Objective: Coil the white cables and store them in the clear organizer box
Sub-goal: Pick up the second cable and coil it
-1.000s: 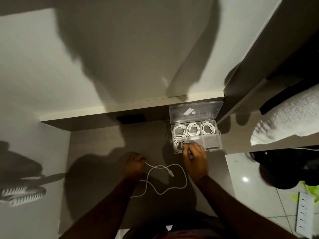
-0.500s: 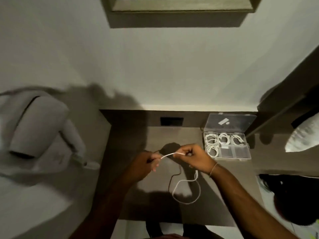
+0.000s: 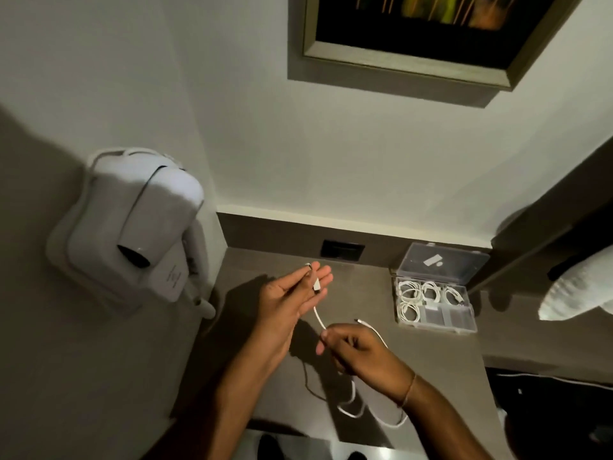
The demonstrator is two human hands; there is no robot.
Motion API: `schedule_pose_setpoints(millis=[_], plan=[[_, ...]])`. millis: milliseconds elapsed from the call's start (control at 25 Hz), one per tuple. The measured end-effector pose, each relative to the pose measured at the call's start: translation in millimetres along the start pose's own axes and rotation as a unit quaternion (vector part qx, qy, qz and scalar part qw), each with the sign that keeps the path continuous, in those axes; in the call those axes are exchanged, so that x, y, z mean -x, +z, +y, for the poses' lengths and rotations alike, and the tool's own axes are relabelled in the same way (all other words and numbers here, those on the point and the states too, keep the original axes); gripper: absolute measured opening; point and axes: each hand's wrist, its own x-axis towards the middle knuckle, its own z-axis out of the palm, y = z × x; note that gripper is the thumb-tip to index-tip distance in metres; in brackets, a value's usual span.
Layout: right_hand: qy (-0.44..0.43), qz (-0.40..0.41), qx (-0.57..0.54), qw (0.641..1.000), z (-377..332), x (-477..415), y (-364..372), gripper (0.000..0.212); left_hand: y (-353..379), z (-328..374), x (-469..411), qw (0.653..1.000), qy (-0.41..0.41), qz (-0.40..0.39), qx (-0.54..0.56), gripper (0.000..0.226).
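Observation:
A loose white cable (image 3: pixel 319 317) runs from my left hand (image 3: pixel 292 300) down to my right hand (image 3: pixel 356 351). My left hand is raised with fingers straight, its thumb pressing the cable's white plug against the palm. My right hand pinches the cable lower down; the rest hangs in a loop (image 3: pixel 371 416) over the grey counter (image 3: pixel 441 363), with the free plug end (image 3: pixel 360 322) sticking up behind my right hand. The clear organizer box (image 3: pixel 462 322) stands open at the back right, holding several coiled white cables (image 3: pixel 409 290) in its left and rear compartments.
A white wall-mounted hair dryer (image 3: pixel 139 227) hangs on the left wall. A black socket plate (image 3: pixel 341 250) sits in the counter's back panel. A framed picture (image 3: pixel 418 31) hangs above. A white towel-like bundle (image 3: pixel 577 288) lies at the right edge.
One second ago the cable lay on the counter with my right hand at the box. Both hands have since lifted the cable, and my left hand now holds its plug end upright.

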Motion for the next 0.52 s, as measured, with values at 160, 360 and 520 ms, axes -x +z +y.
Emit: schedule_pose_setpoints(millis=[160,360,520], plan=[[-0.066,0.010,0.158,0.985,-43.4,20.6,-44.7,0.026,20.2,0.0,9.2,0.977,-0.014,-0.012,-0.214,0.027],[-0.142,0.177,0.087,0.970,-68.1,3.3,-106.9,0.015,36.5,7.8,20.2,0.956,-0.120,-0.219,-0.152,0.026],[-0.140,0.260,-0.038,0.955,-38.5,-23.3,-96.1,0.016,49.7,5.6,24.8,0.949,-0.142,-0.282,-0.013,0.033]])
